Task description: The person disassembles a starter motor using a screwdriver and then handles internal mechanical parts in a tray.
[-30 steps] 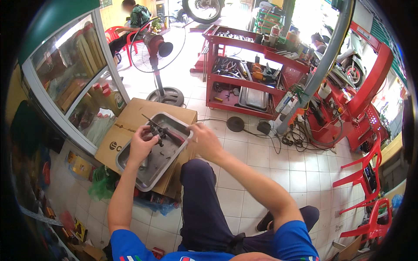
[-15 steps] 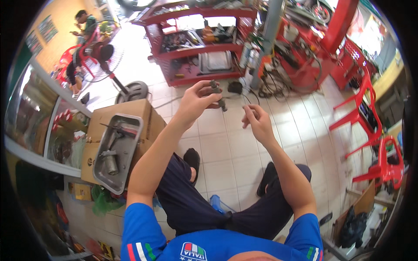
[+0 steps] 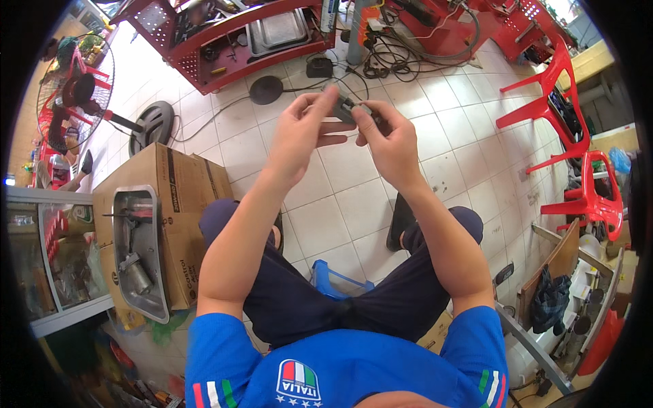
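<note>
In front of me, over the tiled floor, I hold a short, dark grey metal part, slim and roughly cylindrical. My left hand grips one end, its lower fingers stretched out beneath. At the other end, my right hand has thumb and fingers closed on the part. My fingers cover much of it, so its exact kind is unclear. To my left a metal tray rests on a cardboard box. Inside the tray lie a silvery cylindrical part and a tool with reddish handles.
A red tool cart stands ahead, with black cables on the floor beside it. Red plastic chairs line the right side. A standing fan is at far left. Something blue sits between my legs.
My right hand has come in from the right and now holds the metal part along with the left. The view has tilted down, and the box and tray appear further left.
</note>
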The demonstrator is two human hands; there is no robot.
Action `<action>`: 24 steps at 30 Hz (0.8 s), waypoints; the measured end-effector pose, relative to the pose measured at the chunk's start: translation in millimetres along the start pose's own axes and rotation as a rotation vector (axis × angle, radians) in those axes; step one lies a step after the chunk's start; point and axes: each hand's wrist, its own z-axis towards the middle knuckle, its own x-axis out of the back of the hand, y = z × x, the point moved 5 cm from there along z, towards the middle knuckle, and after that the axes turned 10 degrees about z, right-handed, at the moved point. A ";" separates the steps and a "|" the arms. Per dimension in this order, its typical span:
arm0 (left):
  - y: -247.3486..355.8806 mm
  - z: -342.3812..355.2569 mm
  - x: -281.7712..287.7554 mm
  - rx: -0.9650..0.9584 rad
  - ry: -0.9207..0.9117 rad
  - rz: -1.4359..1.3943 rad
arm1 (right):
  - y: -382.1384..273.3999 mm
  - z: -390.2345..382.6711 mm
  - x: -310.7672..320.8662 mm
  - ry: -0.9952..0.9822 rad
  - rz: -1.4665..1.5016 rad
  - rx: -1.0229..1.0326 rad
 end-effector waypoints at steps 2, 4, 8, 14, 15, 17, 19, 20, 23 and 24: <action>2.0 -0.3 2.4 -0.021 -0.045 0.056 | 1.4 -1.3 5.5 -0.001 0.073 -0.085; 2.2 -2.5 4.6 -0.066 -0.050 0.162 | 4.2 -3.1 10.3 -0.019 0.124 -0.121; -3.6 -8.6 9.2 -0.156 -0.077 0.255 | 1.6 -8.3 12.4 -0.049 0.153 -0.141; -4.0 -18.8 7.6 -0.238 -0.084 0.343 | 1.4 -17.1 6.4 -0.064 0.279 -0.211; -5.0 -19.2 7.2 -0.249 -0.082 0.330 | 1.6 -17.2 6.5 -0.071 0.283 -0.211; -6.3 -20.3 6.3 -0.276 -0.086 0.333 | 2.3 -17.3 7.1 -0.086 0.292 -0.212; -7.7 -21.1 6.3 -0.305 -0.101 0.366 | 1.0 -18.0 6.9 -0.095 0.305 -0.220; -7.3 -21.7 6.1 -0.323 -0.101 0.377 | 0.0 -18.3 6.7 -0.101 0.312 -0.225; -6.8 -26.2 4.0 -0.386 -0.087 0.443 | -1.0 -20.8 5.6 -0.133 0.353 -0.239; -7.0 -28.3 2.8 -0.413 -0.076 0.486 | -0.5 -21.3 5.2 -0.139 0.360 -0.240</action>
